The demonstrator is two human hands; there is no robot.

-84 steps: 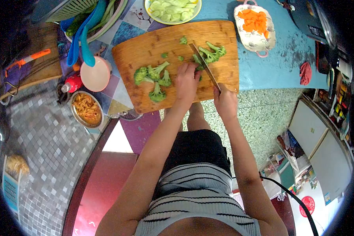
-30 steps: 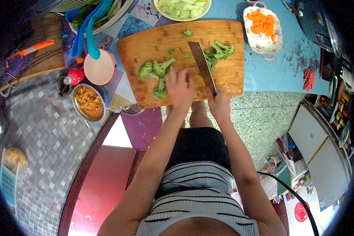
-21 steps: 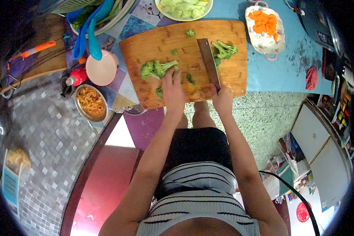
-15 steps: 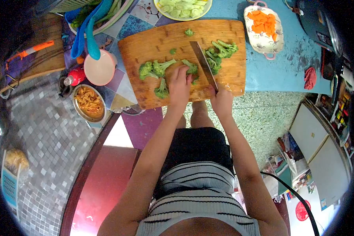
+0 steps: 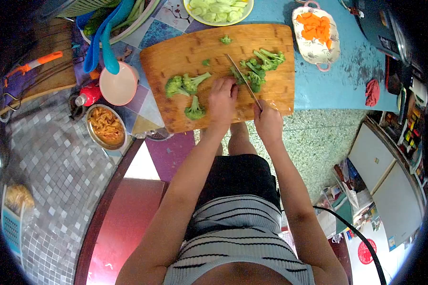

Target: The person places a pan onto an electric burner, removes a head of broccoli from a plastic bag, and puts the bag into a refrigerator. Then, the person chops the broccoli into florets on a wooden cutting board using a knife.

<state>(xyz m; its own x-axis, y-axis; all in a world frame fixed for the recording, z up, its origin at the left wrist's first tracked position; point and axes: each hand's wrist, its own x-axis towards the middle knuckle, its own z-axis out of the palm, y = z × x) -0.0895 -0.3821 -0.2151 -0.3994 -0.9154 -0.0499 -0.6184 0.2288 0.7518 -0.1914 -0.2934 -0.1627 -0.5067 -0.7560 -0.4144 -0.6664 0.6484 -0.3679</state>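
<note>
On the wooden cutting board (image 5: 185, 59), my right hand (image 5: 269, 121) grips a kitchen knife (image 5: 245, 80) by its handle. The blade slants up and left, its edge down among the broccoli. My left hand (image 5: 223, 102) is beside the blade, fingers curled on a small broccoli floret (image 5: 235, 72) that they partly hide. Right of the blade is a pile of broccoli pieces (image 5: 270, 59). Larger broccoli florets (image 5: 176, 86) lie left of my left hand, one broccoli floret (image 5: 195, 109) nearest my body. Two small broccoli bits lie toward the far side.
Beyond the board stands a plate of pale green slices (image 5: 218, 12). A handled dish (image 5: 313, 52) of carrot pieces is at the right. To the left are a pink bowl (image 5: 119, 84), a red bottle (image 5: 90, 94) and a bowl of brownish food (image 5: 106, 126). A red cloth (image 5: 372, 92) lies far right.
The knife has turned more edge-on, its blade shifting slightly left toward my left hand. My left fingers have curled in closer to the blade. The whole view has shifted slightly.
</note>
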